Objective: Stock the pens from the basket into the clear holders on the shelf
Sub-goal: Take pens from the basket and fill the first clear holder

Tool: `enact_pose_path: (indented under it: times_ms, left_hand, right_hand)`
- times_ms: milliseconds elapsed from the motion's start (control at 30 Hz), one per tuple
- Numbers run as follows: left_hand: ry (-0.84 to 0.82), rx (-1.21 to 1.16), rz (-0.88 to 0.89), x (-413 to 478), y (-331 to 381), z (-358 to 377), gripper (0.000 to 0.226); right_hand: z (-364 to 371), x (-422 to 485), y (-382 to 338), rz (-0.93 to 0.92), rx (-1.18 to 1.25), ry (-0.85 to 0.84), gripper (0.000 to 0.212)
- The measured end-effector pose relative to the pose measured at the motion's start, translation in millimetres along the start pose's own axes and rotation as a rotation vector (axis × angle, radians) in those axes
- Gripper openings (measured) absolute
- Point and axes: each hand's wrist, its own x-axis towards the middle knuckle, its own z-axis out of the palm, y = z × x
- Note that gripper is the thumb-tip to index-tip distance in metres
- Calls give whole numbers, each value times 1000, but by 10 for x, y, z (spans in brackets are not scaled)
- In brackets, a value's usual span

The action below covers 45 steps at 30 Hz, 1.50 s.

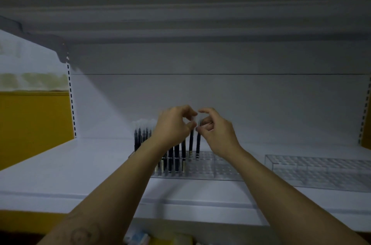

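**shelfnerd:** Going from the left: a bunch of slim dark pens with clear caps already stands upright in the left end of the clear plastic holder with a grid of holes, on the white metal shelf. Then the person's left hand, thumb and forefinger pinched together on the cap end of a dark pen with a clear cap. Just beside it is a second dark pen, its top nipped by the fingertips of the right hand, other fingers loosely curled. Both pens are vertical, tips down at the holes.

**inkwell:** How would those handle, though?

**shelfnerd:** Light, stiff and probably a bit slick, going by the smooth plastic. The cap could pull off, so holding just under it on the barrel looks safer. The holes look snug, so each pen needs to go in straight. Further right, a second clear plastic holder has no pens in it. Can't make out the basket at all.
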Motion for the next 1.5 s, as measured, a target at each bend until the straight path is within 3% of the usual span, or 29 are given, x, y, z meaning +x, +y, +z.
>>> enact_pose_path:
  times_ms: [167, 400, 533, 867, 1233, 1500]
  left_hand:
    - [-30, -35, -38, 29, -18, -35, 15]
    - [-156, 189, -88, 139, -15, -14, 16]
    - [-164, 177, -83, 143, 5, 2, 9]
    - [-151, 252, 0, -28, -16, -163, 43]
    - [-83, 347, 152, -590, 256, -471, 51]
    - [-100, 267, 213, -1437, 435, -375, 56]
  right_hand:
    - [55, -145, 104, -15, -183, -216, 59]
    - [14, -238, 105, 4, -165, -216, 68]
    - [16, -244, 97, 1, -190, -215, 70]
    - [-56, -246, -56, 71, -239, -307, 88]
    - [-477, -561, -578, -8, -400, -248, 76]
    - [-585, -1332, -680, -32, -420, -237, 71]
